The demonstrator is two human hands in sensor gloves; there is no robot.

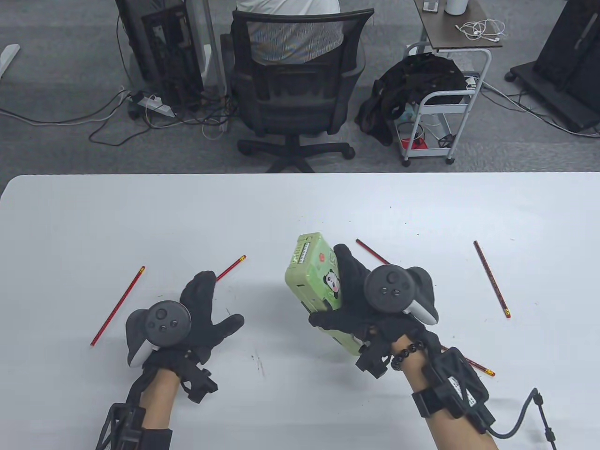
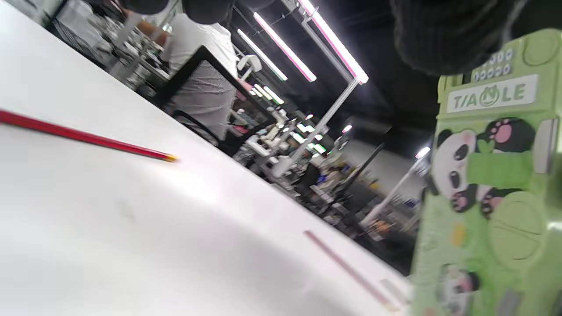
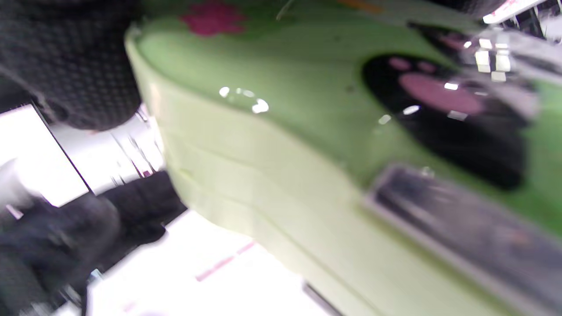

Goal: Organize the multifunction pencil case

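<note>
From above, the white worktop (image 1: 93, 225) has red pencils lying on it. The right hand (image 1: 361, 304) holds a green pencil case (image 1: 311, 276) with a panda on it. The fingers and thumb are wrapped round the case, and it is lifted and tipped up on its side near the middle of the worktop. The left hand (image 1: 201, 309) is flat and spread out, fingers apart, holding nothing. It lies well to the left of the case. One pencil (image 1: 117, 305) is left of this hand. Another pencil (image 1: 231, 267) pokes out just past its fingertips. A third pencil (image 1: 491, 278) lies far to the right. A fourth pencil (image 1: 371, 252) shows behind the right hand, and a pencil end (image 1: 480, 368) peeks out by the right wrist. Behind the worktop a person sits in a black chair (image 1: 295, 93), and there is a white cart (image 1: 440, 112).

From the left wrist, the green case (image 2: 487, 184) stands tall on the right side, with a panda picture and a small label. A dark gloved finger (image 2: 443, 39) is over its top. A red pencil (image 2: 88, 137) lies on the worktop at the left. A blurry pencil (image 2: 347, 268) lies lower down.

From the right wrist, the case (image 3: 307, 145) fills most of the picture, very close and blurry. A black paw print is on it. A dark gloved finger (image 3: 70, 66) presses on its top left edge. The left hand (image 3: 57, 241) is a dark blur at the bottom left.
</note>
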